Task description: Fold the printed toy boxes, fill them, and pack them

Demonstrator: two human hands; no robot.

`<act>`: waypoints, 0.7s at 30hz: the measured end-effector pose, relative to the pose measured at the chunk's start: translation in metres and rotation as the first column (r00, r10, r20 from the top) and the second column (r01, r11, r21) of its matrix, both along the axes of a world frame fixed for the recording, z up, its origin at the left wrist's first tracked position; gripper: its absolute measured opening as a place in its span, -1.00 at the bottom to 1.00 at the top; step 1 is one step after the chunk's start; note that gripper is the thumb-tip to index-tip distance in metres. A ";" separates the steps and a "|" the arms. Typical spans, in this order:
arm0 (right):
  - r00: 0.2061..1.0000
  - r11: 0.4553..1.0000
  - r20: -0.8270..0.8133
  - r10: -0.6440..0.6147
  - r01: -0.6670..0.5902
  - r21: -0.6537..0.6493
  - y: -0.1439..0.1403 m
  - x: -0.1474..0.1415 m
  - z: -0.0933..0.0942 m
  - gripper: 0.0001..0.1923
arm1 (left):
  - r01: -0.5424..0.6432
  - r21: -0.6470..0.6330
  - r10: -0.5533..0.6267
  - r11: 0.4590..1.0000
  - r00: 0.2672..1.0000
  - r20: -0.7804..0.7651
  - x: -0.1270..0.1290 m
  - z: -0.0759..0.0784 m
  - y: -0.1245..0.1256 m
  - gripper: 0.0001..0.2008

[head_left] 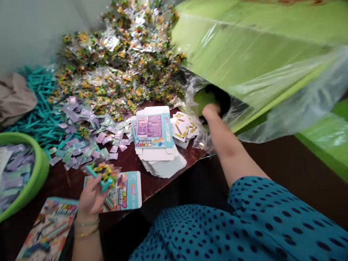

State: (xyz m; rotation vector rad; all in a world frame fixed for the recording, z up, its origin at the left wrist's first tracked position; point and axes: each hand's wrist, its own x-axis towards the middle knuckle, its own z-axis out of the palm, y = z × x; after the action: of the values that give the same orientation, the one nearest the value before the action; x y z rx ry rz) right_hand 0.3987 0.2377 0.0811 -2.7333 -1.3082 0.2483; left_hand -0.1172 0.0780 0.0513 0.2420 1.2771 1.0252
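Toy packet (104,172): one, lower left, gripped by left hand (91,198)
Right hand (212,111): centre, inside plastic-lined green box (247,57), grip unclear
Flat cartons (155,142): one stack

The right hand (211,111) had its fingers hidden inside the plastic-lined green box (247,57), whose right end was blurred. Left of that box, the green basin (38,160) was cut off by the frame's edge.

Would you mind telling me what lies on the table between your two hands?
In the head view, a stack of flat unfolded cartons lies between the left hand, which holds a small packet, and the right hand at the green bag.
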 end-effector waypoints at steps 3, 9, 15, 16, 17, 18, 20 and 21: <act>0.999 0.995 0.049 -0.017 0.012 0.097 -0.003 0.007 -0.009 -0.59 | 0.010 -0.002 -0.010 1.000 0.999 0.031 0.029 0.002 -0.010 -0.75; 0.935 0.692 0.002 0.355 -0.264 0.672 -0.017 -0.003 -0.011 -0.64 | -0.029 0.032 0.025 0.999 0.991 0.128 0.058 -0.013 -0.024 -0.80; 0.691 0.010 0.201 0.694 -0.288 0.958 -0.053 -0.128 -0.041 -0.55 | -0.131 0.111 0.114 0.985 0.982 0.150 0.085 -0.034 -0.044 -0.72; 0.710 0.016 0.185 0.679 -0.267 0.964 -0.040 -0.139 -0.054 -0.54 | -0.131 0.107 0.114 0.986 0.982 0.153 0.087 -0.036 -0.047 -0.73; 0.750 0.061 0.130 0.648 -0.222 0.973 -0.023 -0.143 -0.066 -0.53 | -0.132 0.095 0.117 0.987 0.981 0.154 0.089 -0.038 -0.049 -0.75; 0.794 0.119 0.052 0.606 -0.155 0.981 -0.002 -0.141 -0.078 -0.51 | -0.136 0.074 0.123 0.988 0.980 0.157 0.089 -0.039 -0.050 -0.79; 0.813 0.198 -0.070 0.578 -0.057 0.979 0.037 -0.127 -0.094 -0.51 | -0.153 0.028 0.146 0.988 0.974 0.173 0.087 -0.039 -0.050 -0.90; 0.801 0.182 -0.091 0.592 -0.023 0.983 0.050 -0.121 -0.097 -0.52 | -0.164 0.011 0.159 0.986 0.970 0.185 0.085 -0.038 -0.049 -0.94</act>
State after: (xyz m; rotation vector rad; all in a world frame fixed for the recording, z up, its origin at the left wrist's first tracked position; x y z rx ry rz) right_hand 0.2778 0.2879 -0.0156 -1.1685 -1.2211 0.0497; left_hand -0.0322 0.0292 0.0131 0.0614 1.1300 1.1762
